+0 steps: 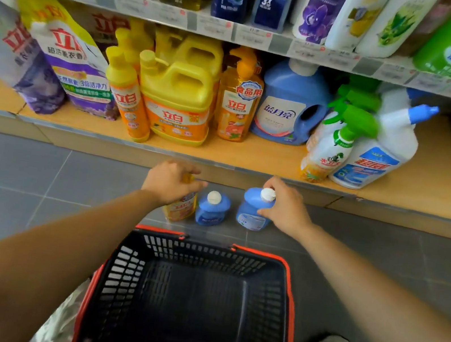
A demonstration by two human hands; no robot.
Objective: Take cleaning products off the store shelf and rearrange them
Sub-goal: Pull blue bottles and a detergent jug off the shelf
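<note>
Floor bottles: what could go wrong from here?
1. The left hand grips the orange bottle close beside the free-standing middle blue bottle; lifting it could knock that one over.
2. The right hand holds the right blue bottle near its cap, so it might swing or slip.

You are in a shop, at its cleaning-goods aisle: shelves (251, 154) carry detergent bottles (180, 97) and refill pouches (69, 64) packed side by side, price labels (212, 27) line the upper shelf's edge, and a red-rimmed shopping basket (204, 252) sits on the grey tiled floor (8, 179) before you.
</note>
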